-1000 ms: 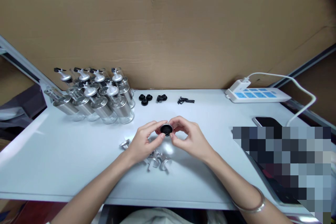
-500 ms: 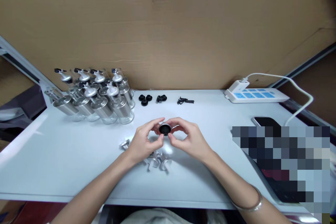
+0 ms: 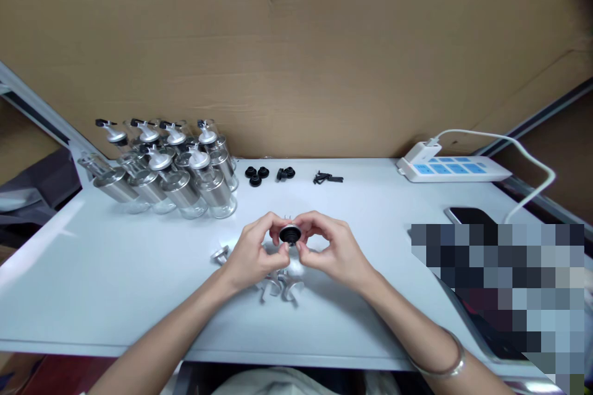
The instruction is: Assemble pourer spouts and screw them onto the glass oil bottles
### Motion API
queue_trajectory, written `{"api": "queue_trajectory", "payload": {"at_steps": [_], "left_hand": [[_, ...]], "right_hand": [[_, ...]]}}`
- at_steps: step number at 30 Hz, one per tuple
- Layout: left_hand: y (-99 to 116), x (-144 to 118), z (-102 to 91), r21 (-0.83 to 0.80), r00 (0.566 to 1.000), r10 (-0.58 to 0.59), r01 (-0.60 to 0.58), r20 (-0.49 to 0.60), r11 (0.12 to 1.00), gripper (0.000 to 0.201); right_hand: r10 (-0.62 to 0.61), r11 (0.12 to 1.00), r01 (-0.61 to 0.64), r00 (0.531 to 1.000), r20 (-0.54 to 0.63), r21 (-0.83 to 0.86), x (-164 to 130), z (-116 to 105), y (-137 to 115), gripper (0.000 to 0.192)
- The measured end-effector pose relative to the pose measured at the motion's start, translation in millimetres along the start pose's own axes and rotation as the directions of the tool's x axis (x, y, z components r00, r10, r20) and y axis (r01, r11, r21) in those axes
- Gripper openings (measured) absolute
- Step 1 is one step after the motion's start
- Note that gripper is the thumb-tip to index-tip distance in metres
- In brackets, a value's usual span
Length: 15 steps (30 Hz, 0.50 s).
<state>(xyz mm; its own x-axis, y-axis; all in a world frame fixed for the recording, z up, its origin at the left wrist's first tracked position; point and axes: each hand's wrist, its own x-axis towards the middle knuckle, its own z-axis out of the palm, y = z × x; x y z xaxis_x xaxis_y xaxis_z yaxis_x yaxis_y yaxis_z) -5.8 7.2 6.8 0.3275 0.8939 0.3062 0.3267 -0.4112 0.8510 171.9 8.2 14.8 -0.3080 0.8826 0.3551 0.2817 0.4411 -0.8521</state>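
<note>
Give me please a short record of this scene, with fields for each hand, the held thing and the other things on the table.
left hand: pinches the round cap from its left side
right hand: pinches the same cap from its right side
held thing: silver cap with black insert, raised above the table
under hands: loose silver spout parts
back left: glass dispenser bottles
back middle: black rubber plugs, black small parts
right: power strip, phone
surface: white table

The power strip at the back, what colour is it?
The power strip is white with blue sockets on top, seen best in the head view.
</note>
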Motion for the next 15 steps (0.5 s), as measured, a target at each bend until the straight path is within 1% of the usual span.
{"api": "queue_trajectory", "payload": {"at_steps": [3,6,15], "left_hand": [[-3.3,0.2,-2.9,-0.035,0.999,0.051,-0.051,-0.006,0.998,0.025],[-5.8,-0.2,-5.3,-0.082,0.996,0.093,-0.091,0.01,0.992,0.027],[-4.1,-2.1,-3.5,-0.057,0.996,0.085,-0.086,-0.005,0.995,0.026]], "right_hand": [[-0.012,0.998,0.012,1.0,-0.004,0.069,1.6,-1.3,-0.7,0.018],[-0.034,0.993,0.038,0.999,-0.037,0.111,2.5,-3.0,0.2,0.014],[-0.076,0.992,0.082,0.995,-0.063,0.096,3.4,-5.4,3.2,0.017]]}}
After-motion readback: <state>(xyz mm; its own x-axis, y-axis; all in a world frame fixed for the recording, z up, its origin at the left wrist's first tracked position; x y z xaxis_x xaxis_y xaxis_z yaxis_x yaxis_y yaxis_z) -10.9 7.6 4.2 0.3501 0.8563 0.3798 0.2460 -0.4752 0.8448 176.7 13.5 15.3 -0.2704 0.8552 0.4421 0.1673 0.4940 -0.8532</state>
